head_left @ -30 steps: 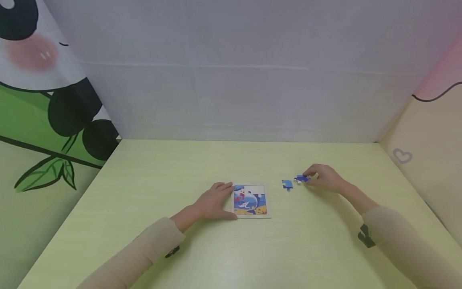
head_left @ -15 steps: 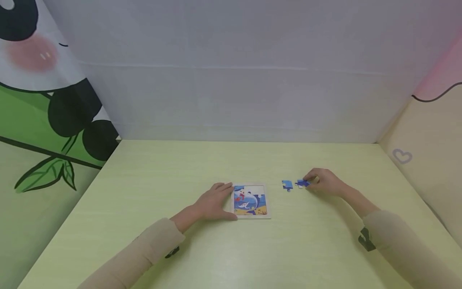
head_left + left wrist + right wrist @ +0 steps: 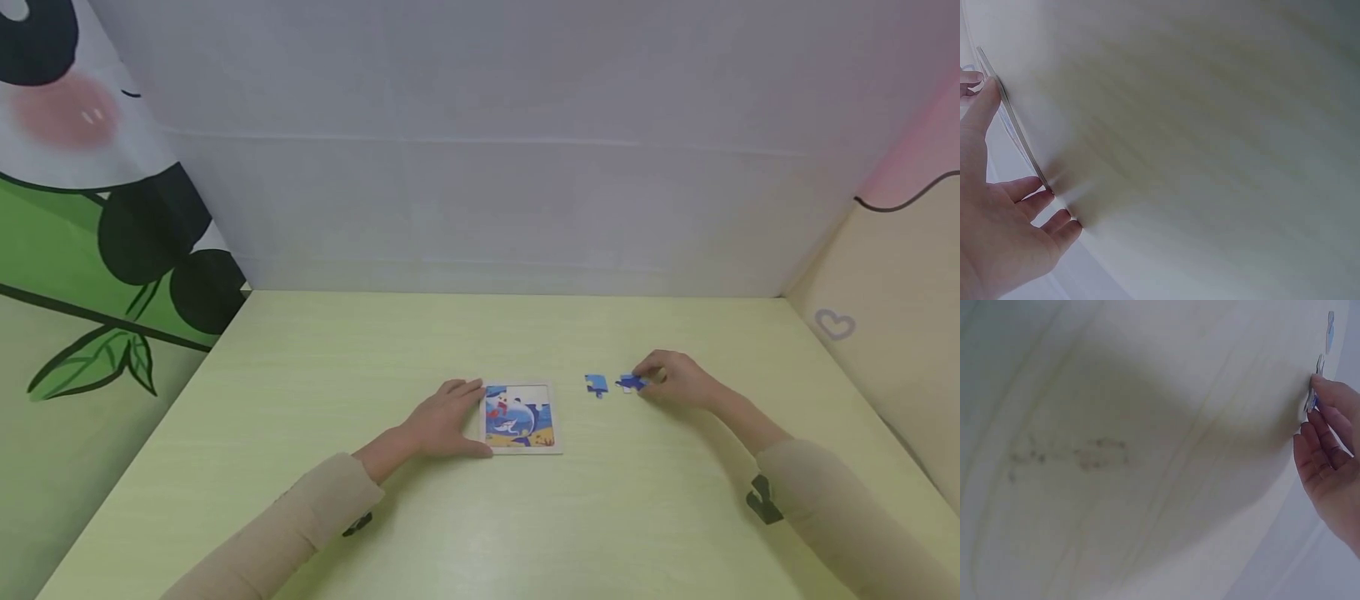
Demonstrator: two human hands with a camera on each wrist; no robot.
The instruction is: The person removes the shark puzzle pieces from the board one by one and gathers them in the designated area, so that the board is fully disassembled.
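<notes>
Right hand (image 3: 675, 379) apparently pinches a flat knobbed puzzle piece (image 3: 630, 382); left grip (image 3: 442, 421) relaxed.

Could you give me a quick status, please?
Left hand steadies puzzle board. Right hand pinches dark blue piece. Light blue piece lies loose between.

Soft, even light fills the head view, bright and without glare; hands cast faint shadows on the table (image 3: 315, 367). Edges bend slightly. Both wrist views are washed-out and blurred.
</notes>
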